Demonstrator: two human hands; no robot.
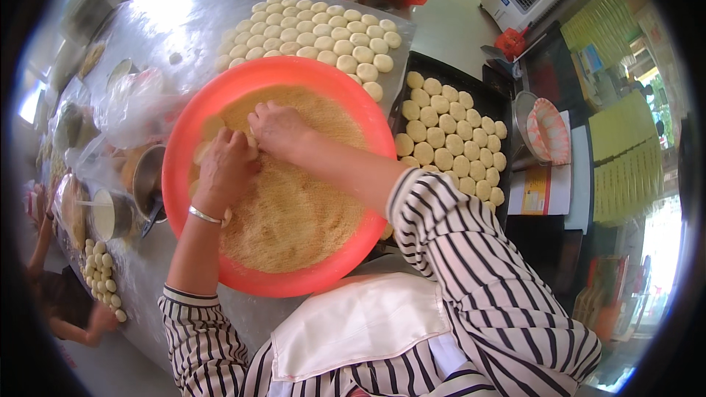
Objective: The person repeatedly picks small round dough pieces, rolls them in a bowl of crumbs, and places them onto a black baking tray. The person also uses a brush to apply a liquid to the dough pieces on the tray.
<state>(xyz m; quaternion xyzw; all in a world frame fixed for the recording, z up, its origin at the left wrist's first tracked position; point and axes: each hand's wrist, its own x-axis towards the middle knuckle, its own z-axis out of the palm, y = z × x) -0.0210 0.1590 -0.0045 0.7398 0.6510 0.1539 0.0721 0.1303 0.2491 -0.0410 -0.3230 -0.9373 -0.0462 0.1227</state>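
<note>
A large red plastic basin [278, 284] holds a layer of tan crumbs or seeds [292, 220]. Flat round dough pieces [212, 127] lie along its left inside, partly hidden by my hands. My left hand [226, 162], with a silver bangle at the wrist, has its fingers curled at a pale dough piece [252, 146]. Close beside it, my right hand [276, 127] reaches over the basin with bent fingers; whether it grips a piece is hidden. Rows of plain dough rounds [325, 30] lie beyond the basin. To its right, a black baking tray [488, 99] bears coated rounds [453, 143].
Metal bowls [148, 182], a pot [110, 215] and plastic bags [138, 110] crowd the metal table's left side. Small dough balls [102, 275] lie near another person's hand [103, 317] at the lower left. A red-and-white basin [549, 132] stands right of the tray.
</note>
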